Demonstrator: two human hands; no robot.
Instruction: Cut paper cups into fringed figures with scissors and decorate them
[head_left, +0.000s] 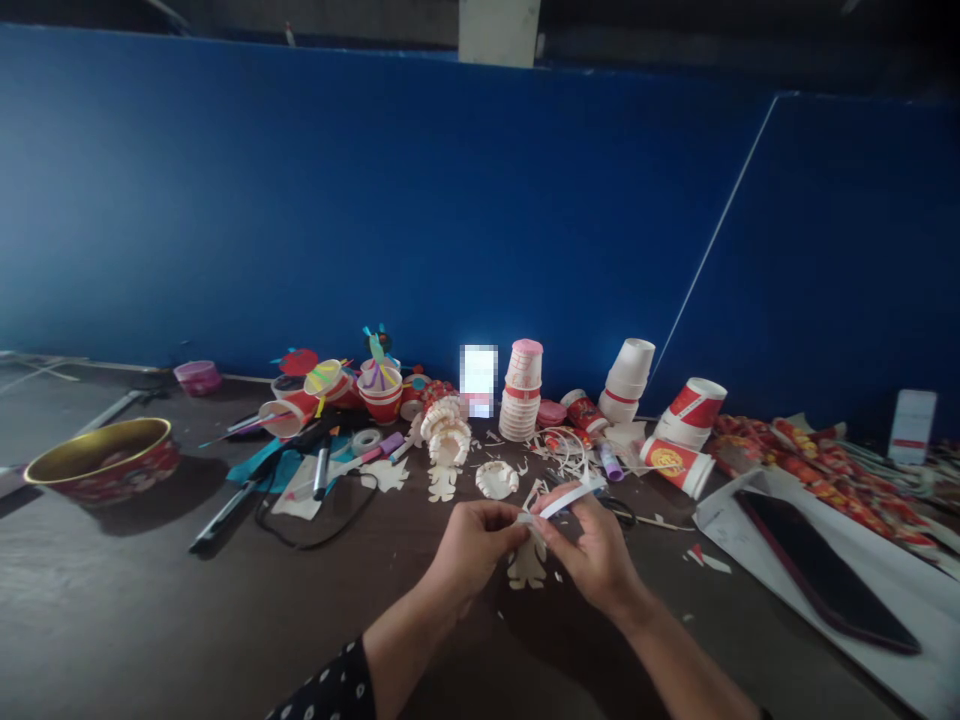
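- Left hand: fingers narrow, pinched on the upper edge of the pale paper cutout, just above the counter.
- Right hand: fingers closed around the white strip, which slanted up to the right; its lower end lay near the left fingertips. Exact contact between strip and cutout could not be told.
- Beyond the hands: scalloped paper ring, lying flat; behind it, the pink-topped cup stack, upright.
- Left side: gold-rimmed bowl, well apart from both hands; black-and-white marker among scraps and tools.
- Right side: dark phone resting on a white sheet.
- Rear: blue partition.
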